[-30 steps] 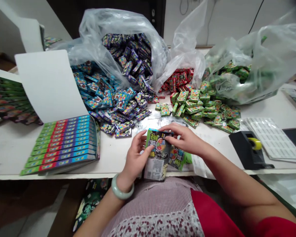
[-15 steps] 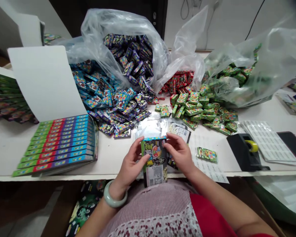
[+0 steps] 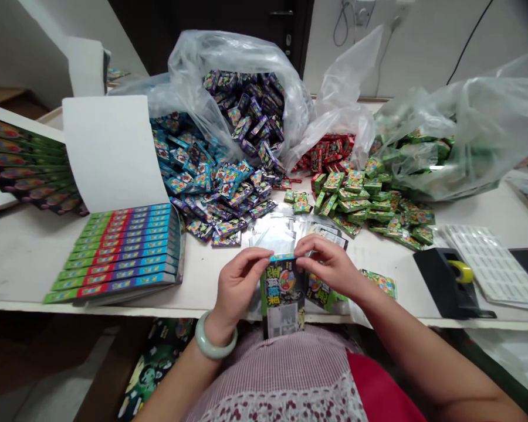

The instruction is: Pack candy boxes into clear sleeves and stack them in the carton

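Note:
A black printed packet [image 3: 285,293] stands upright at the table's front edge, against the striped apron. My left hand [image 3: 242,284] pinches its top left corner, thumb and fingertips together. At the top right corner, my right hand [image 3: 328,266] closes its fingers on the same packet. A blue strip shows along the packet's top between the fingertips. Behind it lie clear plastic sleeves [image 3: 275,228]. Another black packet [image 3: 319,290] rests just right of the held one, partly under my right hand. A small green packet [image 3: 381,283] is partly hidden by my right forearm.
At left, an open display box [image 3: 118,252] holds rows of coloured packs. Bags of purple [image 3: 250,117], red [image 3: 330,151] and green small boxes [image 3: 426,149] stand behind loose piles. Blue boxes [image 3: 182,155] lie back left. A tape dispenser [image 3: 449,281] and label sheets [image 3: 495,261] are at right.
The view has shifted, so the table contents appear further right. My left fingers have moved from the packet's side to its top edge, and the right hand's pinch has tightened at the top corner.

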Available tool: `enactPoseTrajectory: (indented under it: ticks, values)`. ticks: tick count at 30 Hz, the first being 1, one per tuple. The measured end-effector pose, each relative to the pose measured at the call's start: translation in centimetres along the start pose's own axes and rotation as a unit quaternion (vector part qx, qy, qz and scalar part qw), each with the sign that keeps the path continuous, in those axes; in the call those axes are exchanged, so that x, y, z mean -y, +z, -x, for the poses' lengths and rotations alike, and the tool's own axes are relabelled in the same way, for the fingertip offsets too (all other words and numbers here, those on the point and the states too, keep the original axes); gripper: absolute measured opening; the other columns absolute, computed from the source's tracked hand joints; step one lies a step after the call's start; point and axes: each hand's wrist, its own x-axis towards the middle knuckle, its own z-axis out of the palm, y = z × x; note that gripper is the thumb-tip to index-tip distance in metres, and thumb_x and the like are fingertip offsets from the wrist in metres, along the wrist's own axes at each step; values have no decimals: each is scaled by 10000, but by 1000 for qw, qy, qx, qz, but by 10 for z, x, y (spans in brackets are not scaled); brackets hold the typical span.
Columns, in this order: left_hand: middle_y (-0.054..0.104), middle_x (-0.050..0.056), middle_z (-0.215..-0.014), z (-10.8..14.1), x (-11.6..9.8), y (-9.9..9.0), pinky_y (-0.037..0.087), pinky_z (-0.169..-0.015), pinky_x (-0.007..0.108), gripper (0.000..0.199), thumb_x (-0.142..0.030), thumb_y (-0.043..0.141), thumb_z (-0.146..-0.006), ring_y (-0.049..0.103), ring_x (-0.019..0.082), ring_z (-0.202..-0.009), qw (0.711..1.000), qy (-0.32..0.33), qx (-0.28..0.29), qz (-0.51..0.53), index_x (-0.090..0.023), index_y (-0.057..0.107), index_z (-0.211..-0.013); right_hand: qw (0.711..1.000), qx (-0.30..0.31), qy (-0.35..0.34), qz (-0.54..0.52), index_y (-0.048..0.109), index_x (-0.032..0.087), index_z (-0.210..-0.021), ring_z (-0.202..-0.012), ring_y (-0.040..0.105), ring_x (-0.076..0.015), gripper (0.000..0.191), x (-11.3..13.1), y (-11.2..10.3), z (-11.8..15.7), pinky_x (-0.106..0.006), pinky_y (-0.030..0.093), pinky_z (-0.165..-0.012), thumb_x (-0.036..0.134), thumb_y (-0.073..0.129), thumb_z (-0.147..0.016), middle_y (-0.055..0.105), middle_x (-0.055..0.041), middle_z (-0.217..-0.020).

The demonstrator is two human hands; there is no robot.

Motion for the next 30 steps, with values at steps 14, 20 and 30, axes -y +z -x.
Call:
enactPoseTrajectory:
  ticks: [14, 20, 30]
  values:
    - [652, 29, -768, -16, -19, -12, 509, -677, 261, 84, -204, 658, -805, 616, 138, -743, 997, -2, 71, -3, -176, 657, -726, 989, 72, 107, -70, 584, 180, -757, -619, 586, -118, 164, 16, 1, -16, -267, 492, -573, 313, 640, -836, 622, -9, -742]
    - [692, 70, -959, -3, -10, -25, 527, -815, 331, 140, -185, 657, -827, 645, 180, -912, 986, 80, 131, -60, -217, 709, -953, 994, 64, -53, 72, 611, 210, -931, -897, 605, -167, 67, 7, -1, 1, -319, 509, -757, 251, 617, -879, 637, -54, -977]
    - [615, 24, -957, 2, 9, -10, 500, -790, 242, 154, -199, 583, -877, 604, 133, -911, 995, 16, 63, -75, -225, 618, -1025, 985, -41, -127, 112, 566, 223, -1068, -1014, 576, -194, 155, -21, 16, 13, -373, 501, -845, 180, 532, -923, 615, -80, -1058]
